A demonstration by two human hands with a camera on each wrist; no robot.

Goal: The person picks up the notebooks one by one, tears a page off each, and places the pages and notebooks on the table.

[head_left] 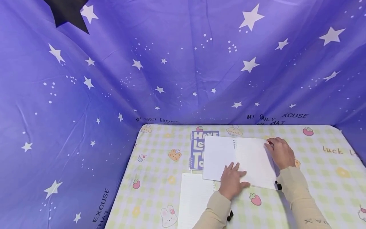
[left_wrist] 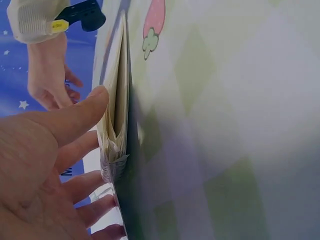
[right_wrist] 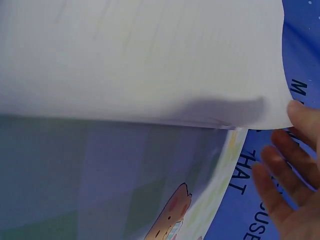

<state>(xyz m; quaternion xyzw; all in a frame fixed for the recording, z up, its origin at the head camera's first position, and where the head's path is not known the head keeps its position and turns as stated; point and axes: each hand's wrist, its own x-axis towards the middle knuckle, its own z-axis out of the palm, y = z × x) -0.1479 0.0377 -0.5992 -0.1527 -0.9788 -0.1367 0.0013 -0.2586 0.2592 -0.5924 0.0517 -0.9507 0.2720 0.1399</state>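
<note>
My notebook lies open, page corner in a pinch.
It overlaps a purple-covered book on the tablecloth. My right hand pinches the far right corner between thumb and finger; my left hand rests spread near the spiral, gripping nothing. I'd best press lightly there and lift gently, lest the holes tear.

Open notebook on table, curtain behind.
Printed book: at the notebook's left, partly beneath it. Second notebook: nearer the front, left, its far right corner overlapped by the open notebook. Left hand: at the open notebook's near edge, beside the spine. Right hand: at its far right corner.
</note>
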